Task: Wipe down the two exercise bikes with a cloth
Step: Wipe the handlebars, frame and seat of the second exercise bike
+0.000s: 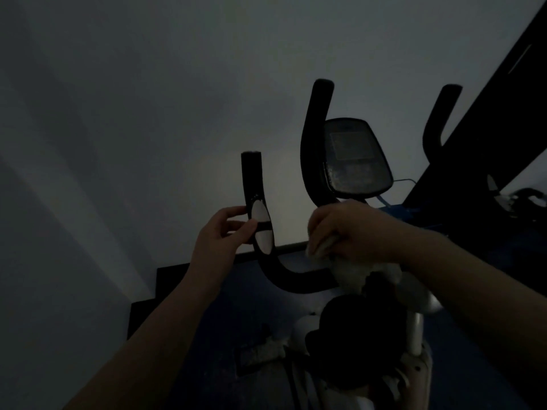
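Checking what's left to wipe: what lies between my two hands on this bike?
In the head view, the black handlebar curve and its silver grip sensor lie between the left hand and the right hand, which holds the cloth.

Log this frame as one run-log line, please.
scene: dim room | left hand: gripping left handlebar at its silver sensor pad | right hand: pressing cloth on handlebar centre below console | phase: wiping first bike

- No text, brand, number or sign can be read anywhere; the scene is very dim.
- The console (pixel 353 156) on the far bike has a pale screen panel, but whatever it carries is too dark and blurred to make out.
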The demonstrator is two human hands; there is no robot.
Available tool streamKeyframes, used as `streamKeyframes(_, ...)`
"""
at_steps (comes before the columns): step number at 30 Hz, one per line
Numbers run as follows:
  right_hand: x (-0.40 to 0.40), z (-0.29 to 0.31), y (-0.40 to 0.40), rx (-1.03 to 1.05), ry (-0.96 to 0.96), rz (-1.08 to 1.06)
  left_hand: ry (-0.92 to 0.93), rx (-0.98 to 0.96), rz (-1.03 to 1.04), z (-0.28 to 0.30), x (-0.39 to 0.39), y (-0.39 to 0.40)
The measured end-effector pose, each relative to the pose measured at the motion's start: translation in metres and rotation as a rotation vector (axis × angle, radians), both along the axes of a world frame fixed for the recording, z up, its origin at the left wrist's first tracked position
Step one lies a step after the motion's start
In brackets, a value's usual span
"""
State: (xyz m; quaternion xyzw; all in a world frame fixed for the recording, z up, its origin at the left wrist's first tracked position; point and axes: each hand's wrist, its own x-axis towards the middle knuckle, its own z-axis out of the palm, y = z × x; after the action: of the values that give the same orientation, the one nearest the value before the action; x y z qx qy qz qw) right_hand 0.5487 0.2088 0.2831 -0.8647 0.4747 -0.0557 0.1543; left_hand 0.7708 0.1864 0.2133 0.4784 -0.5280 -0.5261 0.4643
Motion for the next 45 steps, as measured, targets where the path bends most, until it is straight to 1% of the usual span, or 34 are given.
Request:
streamKeyframes(1,0.001,0.002,-0.002,-0.085,-0.019,-0.014,0.008,0.001,0.008,0.0,-0.001,0.001)
streamKeyframes(2,0.004,0.003,-0.002,-0.125,-0.081,-0.023,0.013,-0.001,0.019,0.0,-0.002,0.002)
streamKeyframes(3,0.006,0.001,0.002,-0.123,-0.148,-0.013,0.011,-0.001,0.03,0.0,-0.003,0.003)
streamKeyframes(4,0.007,-0.002,0.007,-0.075,-0.2,0.004,0.006,0.0,0.047,0.0,-0.004,0.005)
streamKeyframes(6,0.002,-0.012,0.021,0.094,-0.284,0.0,0.021,-0.005,0.097,-0.002,-0.009,0.009)
streamKeyframes(7,0.0,-0.017,0.025,0.148,-0.332,-0.02,0.036,-0.008,0.126,-0.004,-0.012,0.011)
streamKeyframes(8,-0.002,-0.022,0.027,0.159,-0.38,-0.044,0.05,-0.008,0.154,-0.005,-0.015,0.013)
streamKeyframes(12,0.019,-0.044,0.02,0.092,-0.559,-0.178,0.093,-0.007,0.237,-0.008,-0.023,0.019)
streamKeyframes(15,0.029,-0.051,0.014,-0.048,-0.476,-0.307,0.091,-0.004,0.262,-0.01,-0.026,0.021)
streamKeyframes(16,0.03,-0.051,0.014,-0.081,-0.504,-0.341,0.093,-0.004,0.265,-0.01,-0.026,0.022)
streamKeyframes(17,0.032,-0.05,0.015,-0.096,-0.581,-0.349,0.1,-0.002,0.269,-0.009,-0.026,0.021)
streamKeyframes(19,0.04,-0.046,0.016,-0.097,-0.709,-0.285,0.135,0.034,0.278,-0.009,-0.026,0.02)
streamKeyframes(21,0.05,-0.044,0.016,-0.123,-0.733,-0.204,0.253,0.13,0.272,-0.009,-0.027,0.018)
streamKeyframes(22,0.053,-0.045,0.012,-0.137,-0.733,-0.208,0.326,0.193,0.26,-0.009,-0.027,0.017)
streamKeyframes(24,0.051,-0.043,0.0,-0.146,-0.748,-0.325,0.403,0.277,0.239,-0.01,-0.027,0.013)
streamKeyframes(26,0.047,-0.038,-0.013,-0.163,-0.797,-0.447,0.395,0.286,0.224,-0.011,-0.026,0.011)
streamKeyframes(27,0.047,-0.032,-0.019,-0.206,-0.822,-0.463,0.373,0.267,0.213,-0.01,-0.024,0.011)
streamKeyframes(28,0.049,-0.025,-0.026,-0.274,-0.829,-0.436,0.351,0.238,0.195,-0.007,-0.023,0.009)
streamKeyframes(29,0.052,-0.017,-0.035,-0.344,-0.811,-0.368,0.338,0.208,0.175,-0.003,-0.021,0.007)
streamKeyframes(30,0.057,-0.009,-0.043,-0.4,-0.754,-0.278,0.324,0.184,0.16,0.0,-0.018,0.004)
streamKeyframes(31,0.06,-0.002,-0.052,-0.435,-0.657,-0.181,0.3,0.16,0.147,0.003,-0.015,-0.001)
streamKeyframes(33,0.063,0.009,-0.068,-0.436,-0.379,0.003,0.208,0.096,0.115,0.008,-0.008,-0.01)
streamKeyframes(34,0.062,0.013,-0.073,-0.402,-0.263,0.074,0.153,0.061,0.089,0.01,-0.004,-0.014)
streamKeyframes(35,0.058,0.017,-0.076,-0.343,-0.191,0.121,0.096,0.031,0.064,0.012,0.0,-0.018)
streamKeyframes(37,0.044,0.026,-0.078,-0.216,-0.091,0.14,0.0,-0.018,0.024,0.013,0.008,-0.026)
streamKeyframes(39,0.03,0.031,-0.079,-0.154,0.033,0.116,-0.044,-0.046,-0.013,0.014,0.014,-0.031)
streamKeyframes(40,0.027,0.032,-0.078,-0.154,0.005,0.091,-0.059,-0.052,-0.03,0.014,0.016,-0.033)
streamKeyframes(42,0.033,0.029,-0.076,-0.204,-0.192,0.058,-0.072,-0.05,-0.047,0.014,0.018,-0.037)
streamKeyframes(43,0.042,0.026,-0.075,-0.225,-0.261,0.062,-0.075,-0.047,-0.051,0.013,0.019,-0.039)
streamKeyframes(45,0.056,0.016,-0.074,-0.233,-0.289,0.083,-0.085,-0.049,-0.058,0.013,0.019,-0.041)
